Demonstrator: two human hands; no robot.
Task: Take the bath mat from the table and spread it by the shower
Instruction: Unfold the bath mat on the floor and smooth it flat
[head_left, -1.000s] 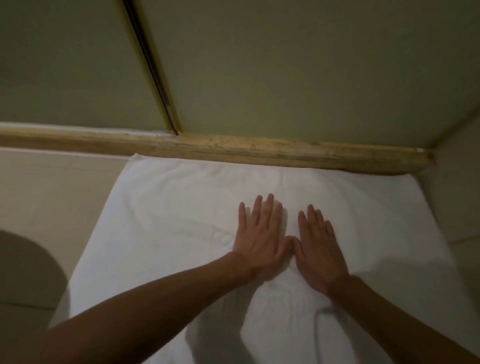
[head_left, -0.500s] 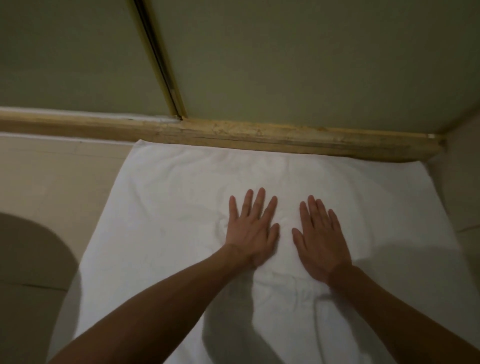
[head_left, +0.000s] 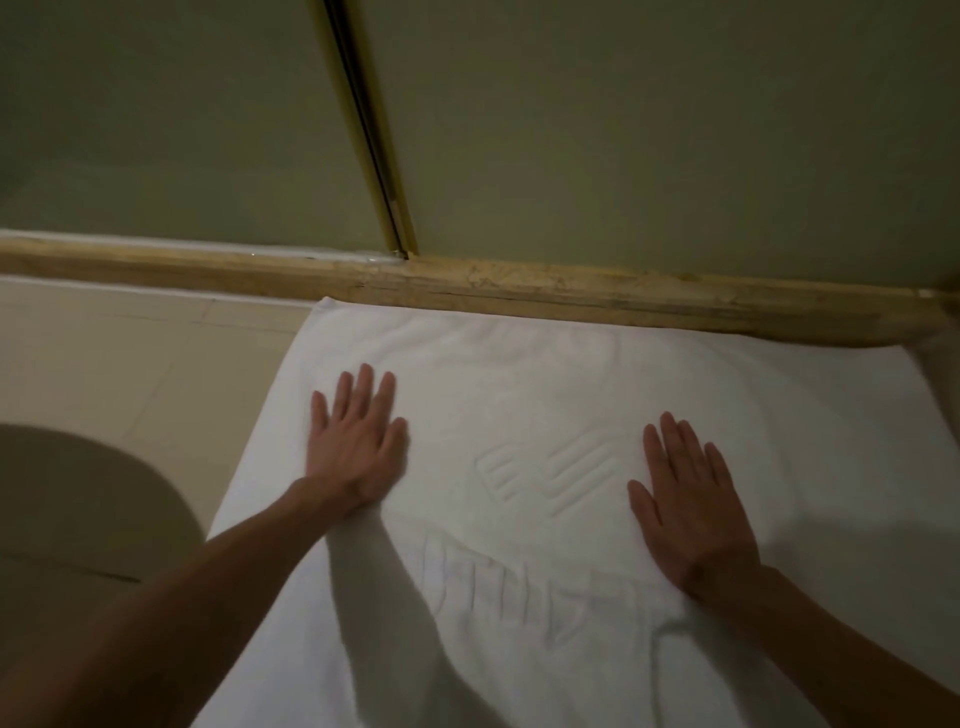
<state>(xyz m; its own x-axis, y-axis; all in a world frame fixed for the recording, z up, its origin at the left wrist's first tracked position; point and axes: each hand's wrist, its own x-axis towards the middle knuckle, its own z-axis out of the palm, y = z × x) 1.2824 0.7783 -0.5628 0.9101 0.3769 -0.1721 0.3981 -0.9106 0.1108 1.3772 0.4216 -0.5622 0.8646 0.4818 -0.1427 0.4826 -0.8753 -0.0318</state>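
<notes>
The white bath mat (head_left: 519, 374) lies flat on the tiled floor, its far edge against the wooden threshold of the shower. An embossed pattern shows in its middle. My left hand (head_left: 353, 441) presses flat on the mat's left part, fingers straight and spread. On the right part my right hand (head_left: 685, 499) lies flat too, palm down, fingers straight. Both hands are apart, with the pattern between them.
The wooden threshold (head_left: 571, 291) runs across the view under the frosted shower panels, with a brass door frame (head_left: 374, 130) between them. Beige floor tiles (head_left: 130, 364) lie left of the mat, crossed by a round shadow (head_left: 78, 493). A wall corner stands at far right.
My hands, side by side in the mat's middle a second ago, have slid apart, left hand to the left and right hand to the right, uncovering the embossed pattern.
</notes>
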